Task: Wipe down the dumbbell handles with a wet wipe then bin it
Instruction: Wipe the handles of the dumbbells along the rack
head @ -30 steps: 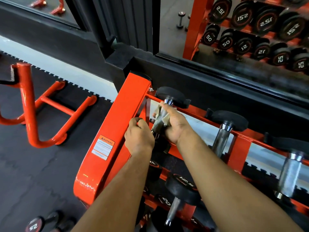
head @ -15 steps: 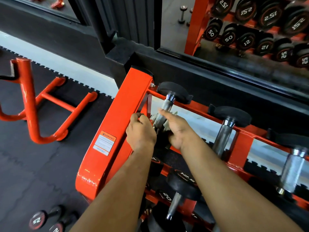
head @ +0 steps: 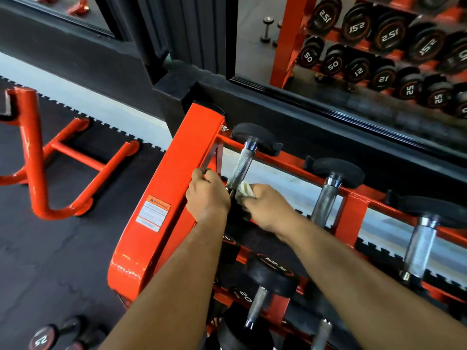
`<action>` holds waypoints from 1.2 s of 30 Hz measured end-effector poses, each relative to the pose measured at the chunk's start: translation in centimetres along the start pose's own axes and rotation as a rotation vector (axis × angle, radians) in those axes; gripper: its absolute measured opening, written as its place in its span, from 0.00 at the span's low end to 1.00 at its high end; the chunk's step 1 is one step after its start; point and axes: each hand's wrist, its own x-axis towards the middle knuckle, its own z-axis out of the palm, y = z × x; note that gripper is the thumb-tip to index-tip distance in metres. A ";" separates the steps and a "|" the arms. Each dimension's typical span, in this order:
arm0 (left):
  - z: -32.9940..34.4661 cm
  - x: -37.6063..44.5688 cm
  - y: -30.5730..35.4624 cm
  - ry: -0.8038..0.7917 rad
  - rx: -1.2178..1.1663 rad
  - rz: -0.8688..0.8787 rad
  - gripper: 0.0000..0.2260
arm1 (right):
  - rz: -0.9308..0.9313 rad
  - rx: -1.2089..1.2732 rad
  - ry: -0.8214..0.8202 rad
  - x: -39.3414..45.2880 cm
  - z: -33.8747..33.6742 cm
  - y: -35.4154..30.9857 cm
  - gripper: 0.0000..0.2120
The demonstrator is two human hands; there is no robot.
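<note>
Mirrored gym wall, orange rack [head: 161, 173] below. Your left hand [head: 207, 195] curls onto the rack's end brace for support; your right hand [head: 267, 205] grips the wet wipe [head: 244, 190] against the first dumbbell handle [head: 240, 168], low on the knurling.

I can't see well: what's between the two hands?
Head view: the knurled steel dumbbell handle's lower end runs down between left hand and right hand.

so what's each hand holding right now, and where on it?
Right hand grips the bunched wet wipe against the near end of the leftmost top-row dumbbell handle. Left hand is curled round the rack's upright bracket beside it.
</note>
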 end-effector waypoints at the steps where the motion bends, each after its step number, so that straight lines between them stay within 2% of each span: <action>1: 0.0 -0.1 0.0 -0.002 -0.002 -0.003 0.24 | -0.054 -0.059 0.020 0.0 -1.0 -0.3 0.08; 2: -0.1 -0.1 0.0 -0.004 -0.007 -0.011 0.25 | -0.159 -0.122 0.071 0.3 -1.8 -0.6 0.08; 4: -0.2 0.0 -0.1 -0.017 -0.025 -0.030 0.25 | -0.483 -0.321 0.150 1.7 -2.6 -1.0 0.16; 6: -0.3 0.1 -0.1 -0.037 -0.059 -0.050 0.22 | -0.718 -0.723 0.048 3.6 -2.0 -0.9 0.25; 8: -0.5 0.0 -0.2 -0.056 -0.103 -0.045 0.20 | -0.766 -1.111 -0.066 4.6 -0.7 0.3 0.27; 9: -0.4 0.0 -0.3 -0.064 -0.114 -0.035 0.21 | -0.767 -1.166 -0.095 4.4 -0.5 1.0 0.28; 12: -0.5 -0.4 -0.4 -0.089 -0.100 -0.003 0.22 | -0.721 -1.035 -0.148 2.5 -1.2 2.5 0.30; 16: -1.2 -0.3 0.2 -0.183 0.007 0.015 0.23 | -0.585 -1.043 -0.172 0.7 -2.8 3.8 0.32; 19: -1.8 -1.3 0.4 -0.195 0.123 0.030 0.25 | -0.600 -0.920 -0.109 -2.2 -5.0 5.7 0.36; 22: -2.1 -5.6 -0.6 -0.039 0.207 0.254 0.23 | -0.654 -0.680 0.042 -5.1 -8.5 8.5 0.36; 24: -1.7 -10.3 -2.0 0.066 0.216 0.428 0.21 | -0.688 -0.774 0.081 -6.7 -10.7 10.7 0.35; 25: -0.9 -12.5 -2.6 0.042 0.225 0.463 0.22 | -0.696 -0.872 0.065 -7.1 -11.6 11.8 0.33; 27: 1.6 -16.0 -2.9 -0.132 0.216 0.356 0.23 | -0.681 -1.081 -0.020 -7.9 -12.8 13.8 0.30; 30: 4.6 -18.1 -0.9 -0.320 0.092 -0.013 0.22 | -0.738 -1.280 -0.081 -7.7 -13.3 15.5 0.29; 31: 5.3 -18.3 -0.2 -0.355 0.080 -0.069 0.23 | -0.788 -1.318 -0.083 -7.5 -13.2 15.3 0.27; 33: 6.7 -18.3 1.0 -0.356 0.087 -0.133 0.25 | -0.870 -1.372 -0.103 -6.3 -13.1 15.0 0.26; 36: 8.5 -17.1 1.5 -0.209 -0.025 -0.282 0.33 | -0.888 -1.432 -0.163 -4.1 -12.1 12.9 0.22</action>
